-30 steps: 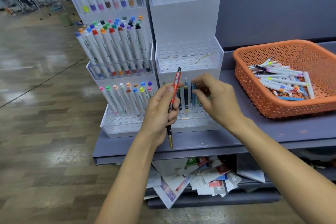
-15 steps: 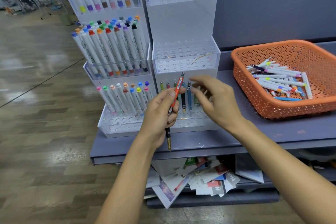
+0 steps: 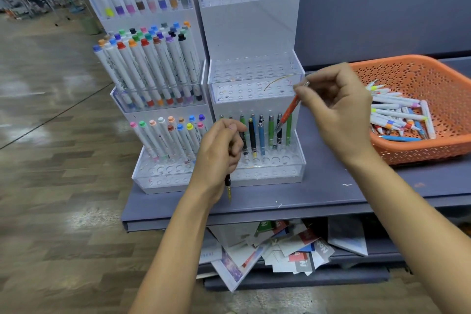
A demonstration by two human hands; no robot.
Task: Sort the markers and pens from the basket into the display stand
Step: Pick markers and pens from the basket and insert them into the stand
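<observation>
1. The orange pen (image 3: 289, 112) hangs aslant in front of the lowest tier of the pen stand (image 3: 254, 33). The right hand (image 3: 336, 109) pinches its upper end between thumb and fingertips. Its tip points down among the row of pens (image 3: 262, 135) already standing in that tier.
2. The left hand (image 3: 219, 153), in front of the pen stand's left corner, is curled round a dark pen (image 3: 228, 185). Only the gold tip shows below the fist.
3. Both pens look light, stiff and smooth-barrelled, so a fingertip pinch should carry them easily. Held at its very end, though, the orange pen may swivel in the pinch.
4. That high hold leaves the lower barrel free to slide into a hole. A grip nearer the middle would steady it, but the fingers might then knock the neighbouring pens.
5. The holes sit close together. The clear stand looks light and might shift if a pen is pushed in crooked.
6. Right of the pen stand, the orange basket (image 3: 420, 153) holds a heap of markers and pens, so much sorting seems left. Just beside the pen stand's left side is the marker stand (image 3: 163, 183).
</observation>
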